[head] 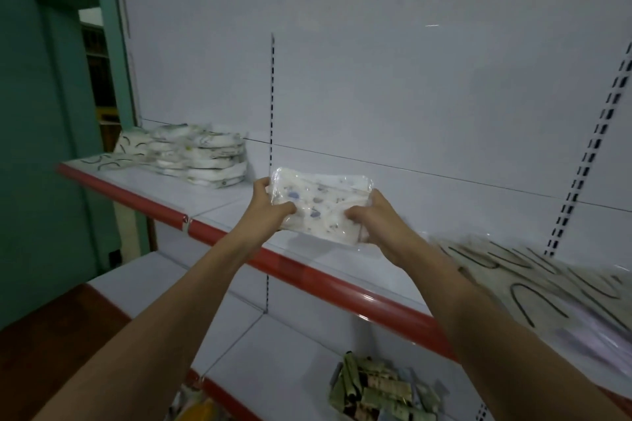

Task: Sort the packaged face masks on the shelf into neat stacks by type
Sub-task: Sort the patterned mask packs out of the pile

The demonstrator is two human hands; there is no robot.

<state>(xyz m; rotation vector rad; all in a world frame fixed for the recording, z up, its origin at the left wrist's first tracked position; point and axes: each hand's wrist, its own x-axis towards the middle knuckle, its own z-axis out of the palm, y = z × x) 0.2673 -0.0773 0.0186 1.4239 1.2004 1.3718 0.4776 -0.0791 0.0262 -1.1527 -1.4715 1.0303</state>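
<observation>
Two hands, left hand (270,207) and right hand (371,220), one clear-wrapped mask pack (319,210) gripped between them, two neat stacks (205,155) on the shelf (143,181), blurred loose packs (533,270) at right, number unclear, two red-edged shelves visible.

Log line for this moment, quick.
hands: left and right hold mask pack | position: above shelf | stacks: far left | loose packs: right

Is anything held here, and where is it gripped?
Yes: the mask packet, gripped at its two short ends, left hand and right hand.
</observation>
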